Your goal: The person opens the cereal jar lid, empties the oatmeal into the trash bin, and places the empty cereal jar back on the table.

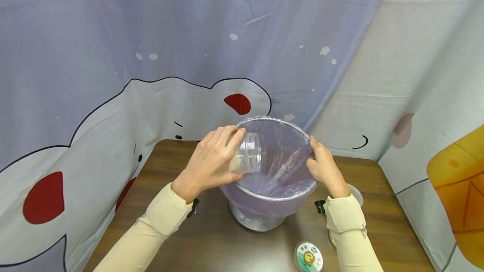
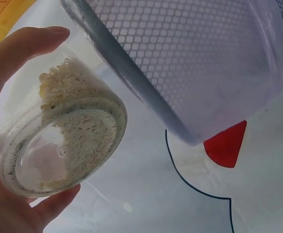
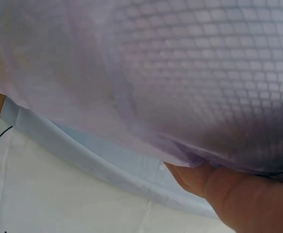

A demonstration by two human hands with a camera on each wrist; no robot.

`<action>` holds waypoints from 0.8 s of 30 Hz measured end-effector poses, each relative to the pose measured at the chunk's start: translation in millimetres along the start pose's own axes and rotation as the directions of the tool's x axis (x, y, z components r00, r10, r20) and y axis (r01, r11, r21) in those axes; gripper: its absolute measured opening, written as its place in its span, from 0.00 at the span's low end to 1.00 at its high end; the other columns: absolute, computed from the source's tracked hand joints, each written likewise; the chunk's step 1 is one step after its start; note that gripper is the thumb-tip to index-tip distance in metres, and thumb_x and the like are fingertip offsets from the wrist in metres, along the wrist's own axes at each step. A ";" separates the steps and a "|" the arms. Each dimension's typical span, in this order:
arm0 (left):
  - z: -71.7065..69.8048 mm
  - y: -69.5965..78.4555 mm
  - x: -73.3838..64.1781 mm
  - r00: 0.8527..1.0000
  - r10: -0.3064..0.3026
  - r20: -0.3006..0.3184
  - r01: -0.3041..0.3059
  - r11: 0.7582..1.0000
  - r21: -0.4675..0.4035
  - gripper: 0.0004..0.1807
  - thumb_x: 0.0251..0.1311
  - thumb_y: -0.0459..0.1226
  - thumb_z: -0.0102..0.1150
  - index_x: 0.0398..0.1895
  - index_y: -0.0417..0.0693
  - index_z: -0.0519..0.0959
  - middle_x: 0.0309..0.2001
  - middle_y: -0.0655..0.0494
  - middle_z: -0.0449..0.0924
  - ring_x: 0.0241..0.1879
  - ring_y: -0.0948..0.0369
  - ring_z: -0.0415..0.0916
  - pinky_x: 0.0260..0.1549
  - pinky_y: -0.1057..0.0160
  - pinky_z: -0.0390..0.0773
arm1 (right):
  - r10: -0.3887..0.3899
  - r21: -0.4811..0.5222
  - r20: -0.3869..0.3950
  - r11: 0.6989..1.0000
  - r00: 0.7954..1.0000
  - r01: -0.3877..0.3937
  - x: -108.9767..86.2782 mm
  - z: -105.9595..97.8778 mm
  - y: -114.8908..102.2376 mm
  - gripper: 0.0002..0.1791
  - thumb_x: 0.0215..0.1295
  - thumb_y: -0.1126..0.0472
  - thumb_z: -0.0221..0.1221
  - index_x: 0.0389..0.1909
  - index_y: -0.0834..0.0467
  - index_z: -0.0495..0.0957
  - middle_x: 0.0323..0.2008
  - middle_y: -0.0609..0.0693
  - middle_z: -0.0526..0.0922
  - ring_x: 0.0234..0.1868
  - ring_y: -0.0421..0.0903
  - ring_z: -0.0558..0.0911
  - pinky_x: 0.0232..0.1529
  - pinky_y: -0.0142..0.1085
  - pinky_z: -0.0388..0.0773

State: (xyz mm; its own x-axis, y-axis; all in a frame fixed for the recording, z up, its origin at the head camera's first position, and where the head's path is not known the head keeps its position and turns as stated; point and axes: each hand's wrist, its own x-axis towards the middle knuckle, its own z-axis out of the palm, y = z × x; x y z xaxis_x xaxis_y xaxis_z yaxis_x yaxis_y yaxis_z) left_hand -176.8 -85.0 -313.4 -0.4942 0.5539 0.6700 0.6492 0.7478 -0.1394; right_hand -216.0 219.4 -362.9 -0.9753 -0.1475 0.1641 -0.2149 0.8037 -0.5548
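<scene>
My left hand (image 1: 211, 160) grips a clear plastic jar (image 1: 250, 154) tipped on its side, its mouth over the bin's left rim. Inside the jar, pale crumbly bits (image 2: 85, 141) lie against the lower wall and base. The wire-mesh trash bin (image 2: 146, 53) is lined with a thin purple plastic bag (image 1: 283, 137), folded over the rim and hanging down outside. At the bin's right rim, my right hand (image 1: 324, 167) holds the edge, thumb inside on the bag. Some small bits cling to the creased bag inside.
On the brown wooden table (image 1: 174, 238), a round lid with a green-and-white label (image 1: 308, 257) lies in front of the bin. A clear round container (image 1: 356, 195) is partly hidden behind my right forearm. A printed curtain (image 1: 189, 53) hangs close behind the table.
</scene>
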 end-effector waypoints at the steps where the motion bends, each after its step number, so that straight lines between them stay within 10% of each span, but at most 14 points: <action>1: -0.8 -0.4 -0.2 1.000 0.003 0.002 -0.003 1.000 0.002 0.44 0.26 0.50 0.67 0.54 0.40 0.68 0.47 0.47 0.71 0.43 0.53 0.70 0.41 0.57 0.75 | 0.004 0.003 0.001 1.000 1.000 -0.004 -0.3 0.1 -0.4 0.37 0.49 0.74 0.42 0.66 0.72 0.50 0.63 0.72 0.57 0.64 0.66 0.57 0.64 0.54 0.52; 24: -9.5 -7.9 1.2 0.996 0.074 0.051 -0.077 0.995 0.061 0.45 0.24 0.50 0.68 0.53 0.40 0.68 0.47 0.46 0.71 0.45 0.51 0.70 0.43 0.56 0.74 | 0.059 0.007 -0.018 0.998 0.998 -0.059 -1.6 1.9 -3.3 0.40 0.48 0.73 0.43 0.68 0.68 0.49 0.61 0.72 0.61 0.62 0.68 0.58 0.63 0.56 0.54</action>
State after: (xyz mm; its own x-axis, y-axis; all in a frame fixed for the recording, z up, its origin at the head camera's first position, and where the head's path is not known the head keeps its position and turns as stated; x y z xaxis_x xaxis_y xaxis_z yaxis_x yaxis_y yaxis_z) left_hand -177.0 -93.7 -304.5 -0.4735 0.6257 0.6199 0.6490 0.7237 -0.2346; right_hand -213.8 215.9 -362.9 -0.9853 -0.0891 0.1454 -0.1571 0.8068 -0.5695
